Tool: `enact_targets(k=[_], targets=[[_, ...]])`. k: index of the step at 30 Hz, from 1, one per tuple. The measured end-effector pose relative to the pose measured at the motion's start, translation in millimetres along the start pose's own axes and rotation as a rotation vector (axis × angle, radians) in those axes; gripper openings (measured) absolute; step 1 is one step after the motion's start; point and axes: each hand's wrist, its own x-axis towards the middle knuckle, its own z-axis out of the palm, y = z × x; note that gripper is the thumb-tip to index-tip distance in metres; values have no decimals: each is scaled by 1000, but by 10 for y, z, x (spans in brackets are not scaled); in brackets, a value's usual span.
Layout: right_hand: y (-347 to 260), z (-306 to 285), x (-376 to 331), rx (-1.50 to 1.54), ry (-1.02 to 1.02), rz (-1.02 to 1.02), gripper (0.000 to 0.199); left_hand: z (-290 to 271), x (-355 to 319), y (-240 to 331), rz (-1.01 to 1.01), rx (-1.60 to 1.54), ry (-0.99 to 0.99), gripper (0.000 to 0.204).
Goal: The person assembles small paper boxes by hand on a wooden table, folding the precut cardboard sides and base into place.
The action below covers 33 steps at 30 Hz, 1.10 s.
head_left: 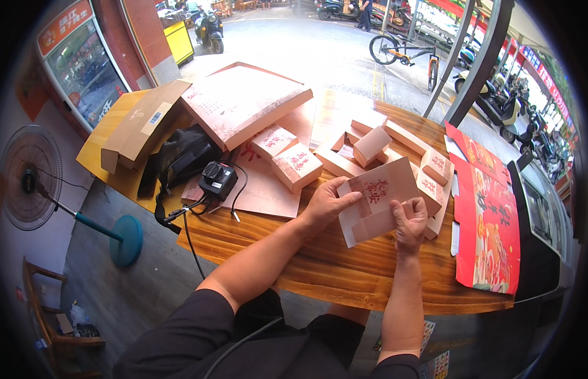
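Observation:
Between my hands, above the wooden table, is a flat, partly folded pink carton [378, 199] with red lettering and pale flaps. My left hand [330, 201] pinches its left edge, thumb on the printed face. At the lower right edge, my right hand [409, 222] grips it with the thumb on top. Just beyond it stands a pink box frame [415, 140] holding small boxes, one of them a small printed box [428, 189]. Left of my hands, two closed pink boxes [297, 165] rest on a flat pink sheet [268, 201].
A large pink box lid [246, 104] and a brown cardboard box [145, 126] lie at the far left. Near them sit a black bag [187, 155] and a black device [218, 180] with cables. Red printed card sheets [486, 215] lie at the right edge. A fan [31, 180] stands left.

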Motion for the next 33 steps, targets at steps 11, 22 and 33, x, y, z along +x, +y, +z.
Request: enact_targets(k=[11, 22, 33], targets=[[22, -1, 6, 40, -8, -26, 16, 85, -38, 94, 137, 468, 149, 39], [16, -56, 0, 257, -237, 212, 66, 55, 1, 134, -304, -432, 1, 40], [9, -20, -12, 532, -390, 226, 31, 178, -38, -12, -452, -275, -229, 29]])
